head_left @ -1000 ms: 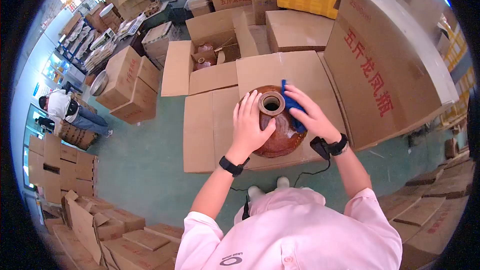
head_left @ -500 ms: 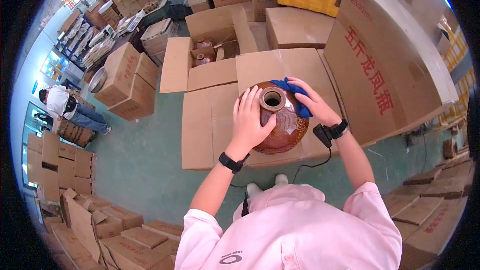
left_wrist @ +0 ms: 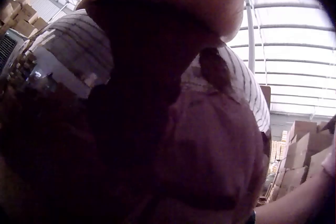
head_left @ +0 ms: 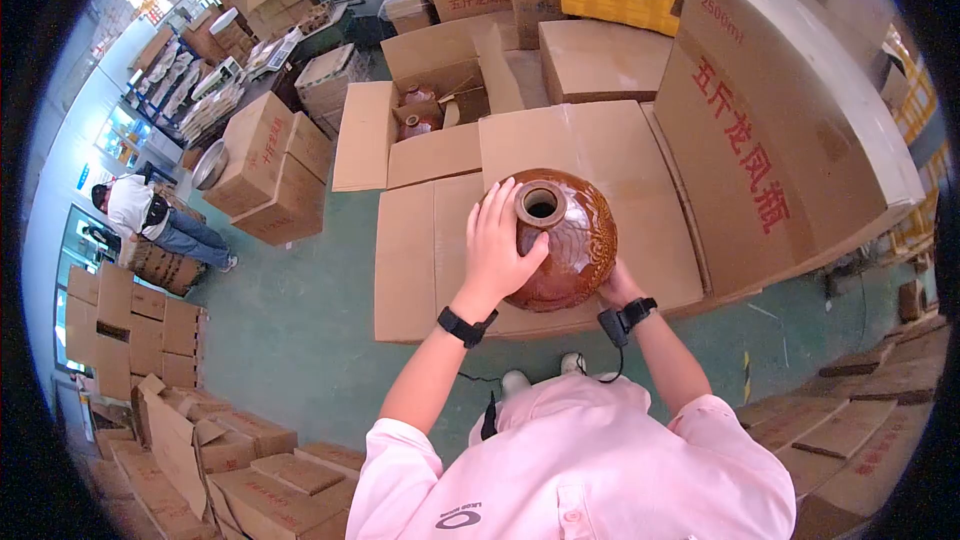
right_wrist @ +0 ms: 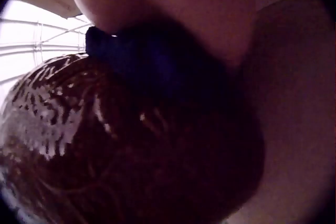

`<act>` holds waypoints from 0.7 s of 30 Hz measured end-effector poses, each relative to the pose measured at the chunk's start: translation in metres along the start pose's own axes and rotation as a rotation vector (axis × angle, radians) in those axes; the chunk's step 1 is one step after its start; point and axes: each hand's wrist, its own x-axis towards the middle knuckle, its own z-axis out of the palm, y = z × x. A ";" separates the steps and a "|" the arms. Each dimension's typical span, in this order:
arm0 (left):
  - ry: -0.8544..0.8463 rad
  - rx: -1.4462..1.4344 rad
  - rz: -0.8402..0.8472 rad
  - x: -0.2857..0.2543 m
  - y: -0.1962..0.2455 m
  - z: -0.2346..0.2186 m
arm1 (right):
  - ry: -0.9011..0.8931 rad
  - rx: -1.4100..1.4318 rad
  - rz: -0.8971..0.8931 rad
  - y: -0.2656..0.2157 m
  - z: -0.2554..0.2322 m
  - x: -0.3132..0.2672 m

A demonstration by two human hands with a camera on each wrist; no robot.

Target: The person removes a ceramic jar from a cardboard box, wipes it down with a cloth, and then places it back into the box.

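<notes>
A glossy brown ceramic jar (head_left: 580,245) with a round belly, raised pattern and short open neck stands on a cardboard box. My left hand (head_left: 496,248) rests on its left shoulder, fingers straight and thumb close to the neck. At the jar's lower right side is my right hand (head_left: 620,286), its fingers mostly hidden behind the belly in the head view. In the right wrist view that hand holds a blue cloth (right_wrist: 157,66) against the jar's patterned surface. The left wrist view shows mainly the jar's dark, reflective side.
The jar stands on a closed cardboard box (head_left: 440,260). A tall carton (head_left: 790,130) with red lettering rises at the right. Behind, an opened box (head_left: 435,155) contains similar brown jars. Another person (head_left: 150,215) stands at the far left among stacked cartons.
My right hand has moved with the blue cloth from the jar's upper right shoulder down to its lower right side. The left hand stays on the jar.
</notes>
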 end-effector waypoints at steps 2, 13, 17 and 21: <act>0.003 0.008 0.006 0.000 -0.003 0.002 | 0.036 0.005 -0.019 0.000 0.006 -0.007; 0.006 0.081 0.033 0.000 0.003 -0.003 | -0.106 -0.960 -0.734 -0.110 0.116 -0.060; 0.004 0.093 0.036 -0.001 0.002 -0.002 | -0.361 -1.371 -0.938 -0.121 0.153 -0.060; 0.046 0.168 0.043 -0.003 0.009 -0.003 | -0.367 -1.384 -0.904 -0.130 0.154 -0.049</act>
